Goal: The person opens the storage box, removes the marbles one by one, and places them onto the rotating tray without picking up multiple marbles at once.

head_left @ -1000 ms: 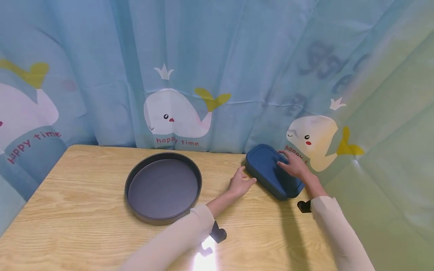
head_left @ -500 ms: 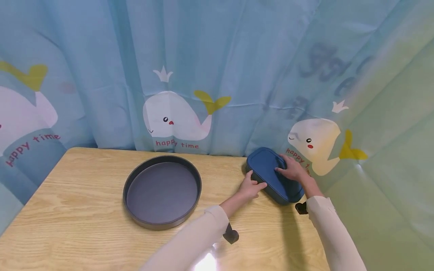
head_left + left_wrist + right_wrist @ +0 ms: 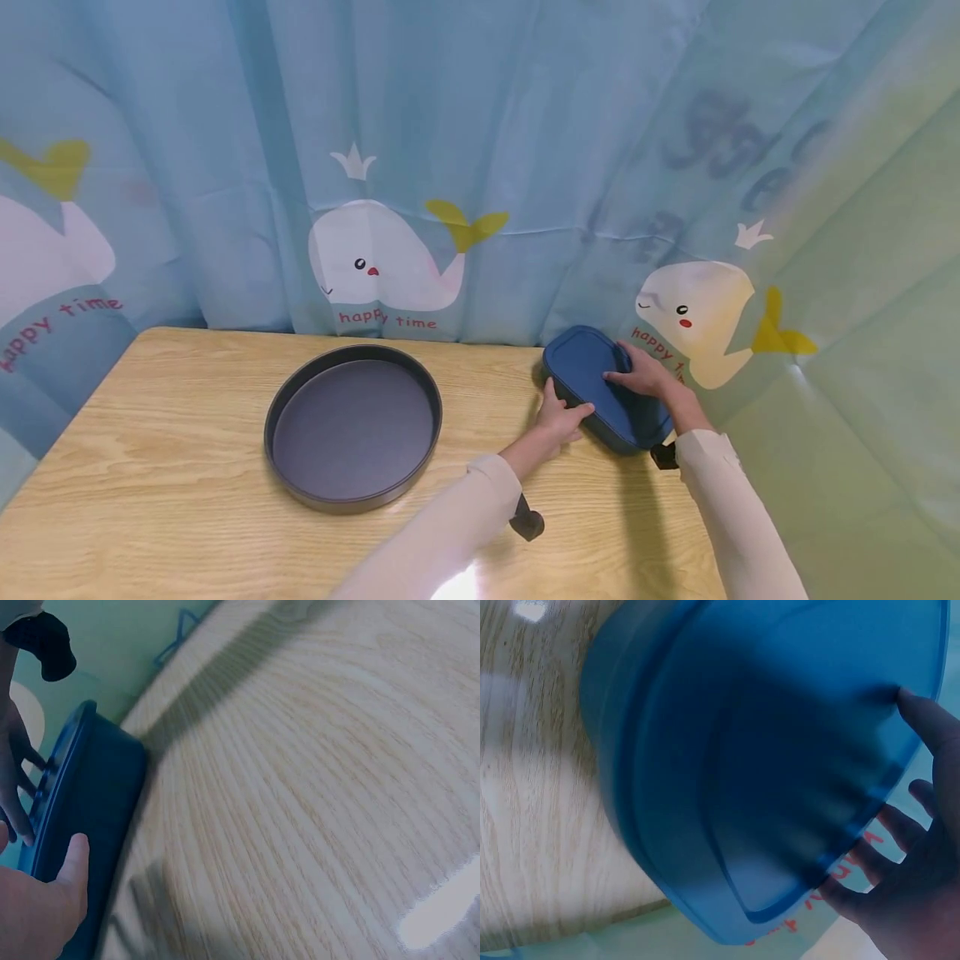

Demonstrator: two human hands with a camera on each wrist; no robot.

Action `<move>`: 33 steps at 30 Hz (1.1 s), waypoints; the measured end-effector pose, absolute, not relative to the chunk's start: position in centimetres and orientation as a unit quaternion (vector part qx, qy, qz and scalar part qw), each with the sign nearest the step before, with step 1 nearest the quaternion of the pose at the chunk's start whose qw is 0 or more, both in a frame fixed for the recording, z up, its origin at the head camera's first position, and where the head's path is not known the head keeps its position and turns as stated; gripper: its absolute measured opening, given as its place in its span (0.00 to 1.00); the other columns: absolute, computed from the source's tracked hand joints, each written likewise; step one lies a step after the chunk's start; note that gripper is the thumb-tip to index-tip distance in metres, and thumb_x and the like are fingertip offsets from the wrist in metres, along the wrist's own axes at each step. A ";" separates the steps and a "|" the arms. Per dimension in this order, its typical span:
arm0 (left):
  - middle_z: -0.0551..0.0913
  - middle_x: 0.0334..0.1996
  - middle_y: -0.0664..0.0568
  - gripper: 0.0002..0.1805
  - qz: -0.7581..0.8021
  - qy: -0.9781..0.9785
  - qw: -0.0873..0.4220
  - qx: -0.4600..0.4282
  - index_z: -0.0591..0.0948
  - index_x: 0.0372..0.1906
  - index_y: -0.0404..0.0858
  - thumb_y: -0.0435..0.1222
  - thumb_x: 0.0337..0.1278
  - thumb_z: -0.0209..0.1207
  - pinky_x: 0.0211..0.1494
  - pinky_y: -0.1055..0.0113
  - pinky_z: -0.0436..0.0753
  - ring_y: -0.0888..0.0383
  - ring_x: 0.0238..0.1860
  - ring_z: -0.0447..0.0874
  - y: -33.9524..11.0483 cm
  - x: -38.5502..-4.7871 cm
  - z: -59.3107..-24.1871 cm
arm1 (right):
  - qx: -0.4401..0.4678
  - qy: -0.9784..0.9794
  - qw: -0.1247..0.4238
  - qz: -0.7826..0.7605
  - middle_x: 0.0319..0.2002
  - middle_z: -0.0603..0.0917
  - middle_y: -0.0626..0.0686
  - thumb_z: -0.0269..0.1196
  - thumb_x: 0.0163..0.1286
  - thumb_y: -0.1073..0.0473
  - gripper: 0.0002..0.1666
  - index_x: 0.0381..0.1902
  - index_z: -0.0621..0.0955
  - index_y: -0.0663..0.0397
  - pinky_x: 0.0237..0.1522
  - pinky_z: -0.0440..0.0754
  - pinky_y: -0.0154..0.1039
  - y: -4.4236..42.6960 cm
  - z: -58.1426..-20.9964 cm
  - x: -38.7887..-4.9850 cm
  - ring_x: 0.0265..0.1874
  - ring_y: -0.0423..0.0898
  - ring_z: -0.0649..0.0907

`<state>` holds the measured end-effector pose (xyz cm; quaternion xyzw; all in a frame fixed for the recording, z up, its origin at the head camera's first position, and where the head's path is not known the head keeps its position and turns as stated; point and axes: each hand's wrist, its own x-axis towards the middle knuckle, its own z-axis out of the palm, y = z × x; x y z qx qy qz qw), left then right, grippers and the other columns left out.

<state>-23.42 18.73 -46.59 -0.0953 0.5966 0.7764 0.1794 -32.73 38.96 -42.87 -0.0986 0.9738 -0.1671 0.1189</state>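
Note:
A dark blue rounded box (image 3: 592,427) with a lid (image 3: 596,367) stands at the back right of the table. Against its near side, my left hand (image 3: 557,423) rests with thumb and forefinger spread along the wall. From the far side, my right hand (image 3: 647,375) reaches over the lid. In the right wrist view, the right thumb touches the lid's top while the other fingers hook over its far edge. The lid sits on the box. What is inside cannot be seen.
A round, dark, shallow pan (image 3: 352,433) lies left of the box on the wooden table (image 3: 165,442). Behind the table hangs a blue curtain (image 3: 420,108) printed with whales, close to the box's back end; it continues along the right side.
My left hand has moved right and forward, from just beside the box onto its near wall. The right hand has shifted slightly left on the lid. The box stays in place.

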 end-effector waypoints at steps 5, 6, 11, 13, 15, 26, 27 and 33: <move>0.63 0.69 0.29 0.49 0.770 0.606 0.171 -0.103 0.47 0.80 0.40 0.31 0.63 0.65 0.51 0.51 0.86 0.37 0.59 0.78 19.0 -23.3 -46.6 | -0.080 0.973 0.141 -0.166 0.69 0.59 0.78 0.64 0.71 0.46 0.51 0.75 0.54 0.73 0.64 0.64 0.70 39.2 -42.7 -32.5 0.67 0.75 0.61; 0.63 0.69 0.28 0.49 0.770 0.606 0.170 -0.105 0.47 0.80 0.40 0.31 0.63 0.65 0.50 0.51 0.86 0.37 0.59 0.78 19.1 -23.2 -46.6 | -0.080 0.972 0.145 -0.166 0.69 0.59 0.78 0.64 0.71 0.45 0.52 0.75 0.54 0.74 0.64 0.64 0.70 39.3 -42.6 -32.5 0.67 0.75 0.61; 0.60 0.71 0.27 0.49 0.775 0.598 0.172 -0.116 0.47 0.80 0.39 0.29 0.63 0.64 0.49 0.52 0.86 0.37 0.57 0.79 19.3 -23.1 -46.5 | -0.087 0.965 0.172 -0.178 0.68 0.59 0.80 0.65 0.69 0.45 0.54 0.73 0.54 0.77 0.64 0.64 0.69 39.8 -42.1 -32.2 0.66 0.75 0.63; 0.58 0.72 0.28 0.49 0.770 0.603 0.169 -0.118 0.47 0.80 0.39 0.28 0.62 0.64 0.49 0.53 0.87 0.38 0.55 0.82 19.5 -23.0 -46.5 | -0.090 0.961 0.184 -0.187 0.68 0.60 0.80 0.65 0.68 0.45 0.54 0.73 0.55 0.77 0.64 0.64 0.69 40.1 -42.0 -32.1 0.65 0.75 0.64; 0.57 0.73 0.30 0.49 0.766 0.610 0.165 -0.120 0.48 0.80 0.38 0.27 0.62 0.64 0.47 0.53 0.87 0.38 0.52 0.83 19.6 -23.0 -46.5 | -0.092 0.956 0.197 -0.197 0.68 0.60 0.80 0.66 0.67 0.44 0.54 0.73 0.55 0.76 0.64 0.64 0.70 40.4 -41.9 -32.0 0.65 0.75 0.64; 0.56 0.73 0.30 0.52 0.742 0.638 0.168 -0.117 0.44 0.81 0.43 0.27 0.62 0.64 0.46 0.51 0.87 0.38 0.60 0.77 18.8 -22.8 -46.5 | -0.020 0.888 0.307 -0.342 0.72 0.52 0.75 0.66 0.69 0.54 0.53 0.80 0.48 0.51 0.58 0.75 0.65 42.0 -42.2 -31.0 0.67 0.75 0.62; 0.56 0.73 0.31 0.52 0.744 0.635 0.172 -0.118 0.43 0.81 0.44 0.27 0.62 0.64 0.46 0.51 0.87 0.38 0.60 0.76 18.8 -22.7 -46.5 | -0.008 0.881 0.312 -0.354 0.72 0.52 0.74 0.66 0.69 0.55 0.53 0.81 0.48 0.49 0.56 0.77 0.65 42.1 -42.3 -30.8 0.67 0.75 0.63; 0.53 0.74 0.31 0.52 0.769 0.597 0.180 -0.139 0.44 0.81 0.46 0.21 0.61 0.61 0.48 0.47 0.86 0.36 0.62 0.74 18.7 -22.8 -46.3 | 0.025 0.868 0.318 -0.380 0.70 0.55 0.76 0.66 0.70 0.57 0.52 0.81 0.48 0.45 0.44 0.84 0.60 42.2 -42.2 -30.2 0.64 0.74 0.67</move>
